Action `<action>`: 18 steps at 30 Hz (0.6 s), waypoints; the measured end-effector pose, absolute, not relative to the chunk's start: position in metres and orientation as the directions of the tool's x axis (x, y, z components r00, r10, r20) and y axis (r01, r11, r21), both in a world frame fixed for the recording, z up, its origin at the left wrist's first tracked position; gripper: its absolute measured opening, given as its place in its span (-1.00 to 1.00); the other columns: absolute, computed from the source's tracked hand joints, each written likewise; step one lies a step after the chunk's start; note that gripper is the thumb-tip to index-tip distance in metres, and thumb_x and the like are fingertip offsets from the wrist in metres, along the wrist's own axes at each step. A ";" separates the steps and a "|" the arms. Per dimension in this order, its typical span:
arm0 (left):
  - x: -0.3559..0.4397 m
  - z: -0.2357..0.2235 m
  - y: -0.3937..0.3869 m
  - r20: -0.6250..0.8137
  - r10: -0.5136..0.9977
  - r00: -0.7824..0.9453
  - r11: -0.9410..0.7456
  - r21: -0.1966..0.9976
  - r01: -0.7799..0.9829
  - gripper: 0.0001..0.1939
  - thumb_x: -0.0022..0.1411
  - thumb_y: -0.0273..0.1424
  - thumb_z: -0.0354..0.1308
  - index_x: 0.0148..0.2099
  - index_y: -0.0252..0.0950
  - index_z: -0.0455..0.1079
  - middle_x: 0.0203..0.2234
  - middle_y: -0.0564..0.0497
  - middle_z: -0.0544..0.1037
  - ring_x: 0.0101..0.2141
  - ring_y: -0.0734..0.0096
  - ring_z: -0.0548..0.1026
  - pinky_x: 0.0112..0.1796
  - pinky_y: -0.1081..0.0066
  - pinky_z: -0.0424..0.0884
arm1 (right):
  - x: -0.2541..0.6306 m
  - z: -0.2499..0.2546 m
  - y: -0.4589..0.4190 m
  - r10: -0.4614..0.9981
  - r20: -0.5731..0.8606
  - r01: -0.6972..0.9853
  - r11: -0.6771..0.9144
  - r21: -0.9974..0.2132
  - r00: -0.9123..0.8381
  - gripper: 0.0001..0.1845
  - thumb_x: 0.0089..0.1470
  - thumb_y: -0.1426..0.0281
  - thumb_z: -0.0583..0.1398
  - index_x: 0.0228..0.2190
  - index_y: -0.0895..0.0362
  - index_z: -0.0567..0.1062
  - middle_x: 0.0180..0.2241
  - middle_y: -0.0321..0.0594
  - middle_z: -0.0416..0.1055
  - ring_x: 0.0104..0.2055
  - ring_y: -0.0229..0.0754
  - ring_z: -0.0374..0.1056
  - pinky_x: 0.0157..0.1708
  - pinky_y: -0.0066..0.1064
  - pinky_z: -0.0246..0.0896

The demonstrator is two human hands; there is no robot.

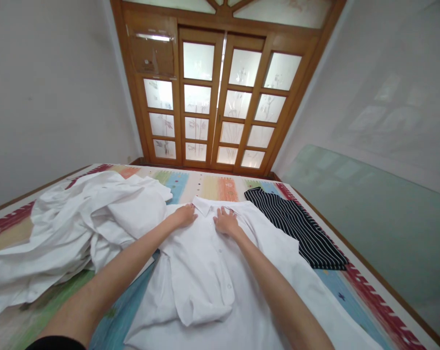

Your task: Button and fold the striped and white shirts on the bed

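Note:
A white button-up shirt [205,272] lies spread in front of me, its collar [202,206] pointing away. Its front is partly folded and creased, with small buttons down the placket. My left hand [185,215] rests on the cloth just left of the collar, fingers slightly bent and thumb apart. On the other side of the collar, my right hand [226,221] lies on the shirt with its fingers spread. The cloth under both palms is hidden.
A loose heap of white cloth [96,209] lies to the left. Folded black-and-white striped fabric [296,223] lies at the right. Beneath is a colourful patterned bed covering [354,296]. Wooden doors [220,97] with frosted panes stand beyond, and a pale green panel [373,209] lines the right wall.

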State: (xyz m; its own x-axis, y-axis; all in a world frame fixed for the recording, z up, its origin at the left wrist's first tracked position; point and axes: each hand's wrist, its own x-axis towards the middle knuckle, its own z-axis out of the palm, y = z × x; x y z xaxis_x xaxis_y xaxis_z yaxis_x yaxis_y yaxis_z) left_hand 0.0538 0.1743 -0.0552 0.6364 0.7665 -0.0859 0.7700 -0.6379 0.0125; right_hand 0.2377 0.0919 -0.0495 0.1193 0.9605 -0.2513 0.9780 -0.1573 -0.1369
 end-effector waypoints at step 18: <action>0.078 -0.059 0.243 -0.174 0.758 0.629 -0.635 0.028 0.772 -0.01 0.07 -0.06 0.17 0.36 -0.52 -0.10 0.30 -0.47 0.01 0.29 -0.17 0.01 0.19 0.05 0.06 | 0.269 -0.056 0.161 0.929 -0.354 0.965 -0.185 -0.184 0.110 -0.22 0.24 0.04 -0.23 0.35 0.15 -0.25 0.39 -0.21 -0.54 0.40 0.10 -0.53 0.30 -0.06 -0.57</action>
